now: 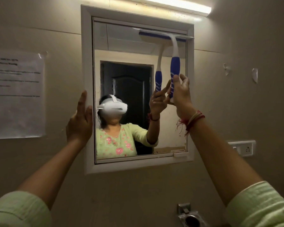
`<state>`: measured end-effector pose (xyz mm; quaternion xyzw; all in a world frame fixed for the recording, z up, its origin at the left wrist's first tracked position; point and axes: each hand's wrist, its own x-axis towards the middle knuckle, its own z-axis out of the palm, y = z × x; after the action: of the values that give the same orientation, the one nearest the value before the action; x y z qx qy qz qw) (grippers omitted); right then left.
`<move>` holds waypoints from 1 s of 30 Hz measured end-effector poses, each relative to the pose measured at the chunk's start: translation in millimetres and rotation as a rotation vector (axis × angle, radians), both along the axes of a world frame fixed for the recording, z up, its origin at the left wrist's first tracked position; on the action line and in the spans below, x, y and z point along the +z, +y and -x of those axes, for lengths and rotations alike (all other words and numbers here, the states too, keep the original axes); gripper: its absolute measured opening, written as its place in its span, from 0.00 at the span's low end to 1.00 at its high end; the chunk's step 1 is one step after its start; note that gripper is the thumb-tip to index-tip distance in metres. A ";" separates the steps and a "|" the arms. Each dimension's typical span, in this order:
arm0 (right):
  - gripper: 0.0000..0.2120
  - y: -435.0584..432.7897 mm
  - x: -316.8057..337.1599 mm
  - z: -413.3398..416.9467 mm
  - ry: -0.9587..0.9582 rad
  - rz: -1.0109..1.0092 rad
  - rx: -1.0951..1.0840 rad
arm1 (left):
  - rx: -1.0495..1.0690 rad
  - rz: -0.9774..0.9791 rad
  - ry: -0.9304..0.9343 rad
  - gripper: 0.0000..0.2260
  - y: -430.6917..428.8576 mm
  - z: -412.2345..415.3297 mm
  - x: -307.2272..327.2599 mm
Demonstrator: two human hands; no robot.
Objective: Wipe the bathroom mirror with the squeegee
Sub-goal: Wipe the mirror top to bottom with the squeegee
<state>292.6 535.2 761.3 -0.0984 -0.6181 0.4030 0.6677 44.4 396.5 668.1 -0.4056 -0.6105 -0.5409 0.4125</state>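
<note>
A white-framed bathroom mirror hangs on the beige wall. A blue-and-white squeegee stands upright against the glass, its blade pressed along the top right edge of the mirror. My right hand grips the lower end of the squeegee's blue handle. My left hand rests flat against the left side of the mirror frame, fingers apart, holding nothing. The glass reflects the squeegee, my hand and a person wearing a white headset.
A printed paper sheet is taped to the wall on the left. A tube light glows above the mirror. A white socket plate sits to the right, and a metal holder is fixed below the mirror.
</note>
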 end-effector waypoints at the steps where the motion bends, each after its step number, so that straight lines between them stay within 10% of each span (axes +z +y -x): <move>1: 0.20 2.2 -3.4 -0.4 -0.021 -0.001 -0.002 | -0.002 0.004 0.001 0.22 -0.3 -0.3 0.0; 13: 0.24 1.5 -7.2 -7.4 -0.108 -0.430 -0.452 | 0.002 0.015 -0.006 0.22 -0.3 -2.4 0.4; 30: 0.19 15.1 -5.0 -4.2 -0.036 -0.478 -0.804 | 0.002 0.005 0.015 0.22 -0.1 0.1 -0.6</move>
<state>296.7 550.3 756.3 -0.1805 -0.6178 -0.0432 0.7641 44.2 396.4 667.5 -0.4100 -0.6092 -0.5359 0.4166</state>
